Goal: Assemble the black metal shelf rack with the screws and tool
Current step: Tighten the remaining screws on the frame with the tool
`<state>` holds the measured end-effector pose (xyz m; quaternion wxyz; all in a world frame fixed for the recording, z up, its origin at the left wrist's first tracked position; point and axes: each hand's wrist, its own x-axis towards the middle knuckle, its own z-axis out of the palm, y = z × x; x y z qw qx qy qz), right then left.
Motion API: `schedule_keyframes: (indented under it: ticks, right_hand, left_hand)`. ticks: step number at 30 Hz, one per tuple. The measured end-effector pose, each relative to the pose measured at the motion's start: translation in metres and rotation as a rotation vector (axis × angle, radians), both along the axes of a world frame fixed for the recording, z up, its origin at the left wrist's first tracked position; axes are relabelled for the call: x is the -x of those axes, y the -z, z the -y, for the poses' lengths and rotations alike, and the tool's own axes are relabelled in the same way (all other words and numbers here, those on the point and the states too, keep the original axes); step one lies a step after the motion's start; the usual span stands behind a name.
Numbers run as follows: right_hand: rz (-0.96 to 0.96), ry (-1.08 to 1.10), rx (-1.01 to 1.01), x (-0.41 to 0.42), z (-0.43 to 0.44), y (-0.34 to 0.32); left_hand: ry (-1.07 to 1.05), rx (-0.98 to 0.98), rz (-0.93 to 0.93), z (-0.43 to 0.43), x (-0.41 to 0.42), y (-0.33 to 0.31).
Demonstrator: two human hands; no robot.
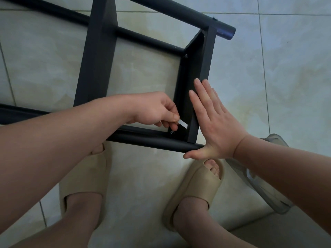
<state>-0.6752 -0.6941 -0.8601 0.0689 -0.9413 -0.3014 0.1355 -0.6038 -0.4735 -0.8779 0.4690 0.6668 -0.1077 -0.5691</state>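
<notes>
Black metal shelf rack lay on the tiled floor. Your left hand pinched a flat silver wrench at its near-corner screw; your right hand, fingers straight, braced the end panel. Tightening seemed underway; the next move needed short, steady turns

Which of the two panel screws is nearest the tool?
The lower screw, by the near tube, just under the tool the left hand pinches; the upper screw sits far off.

Bare forearms, bare legs; beige open-toe slide sandals on 2 feet
</notes>
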Motion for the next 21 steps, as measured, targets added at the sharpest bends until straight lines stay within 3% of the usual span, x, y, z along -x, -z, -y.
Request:
schedule_keyframes:
  ticks: [21]
  right_hand:
    - [-0.004, 0.004, -0.004, 0.0001, 0.0001, 0.0002]
  left_hand:
    - [0.276, -0.022, 0.148, -0.0025, 0.0048, 0.0012]
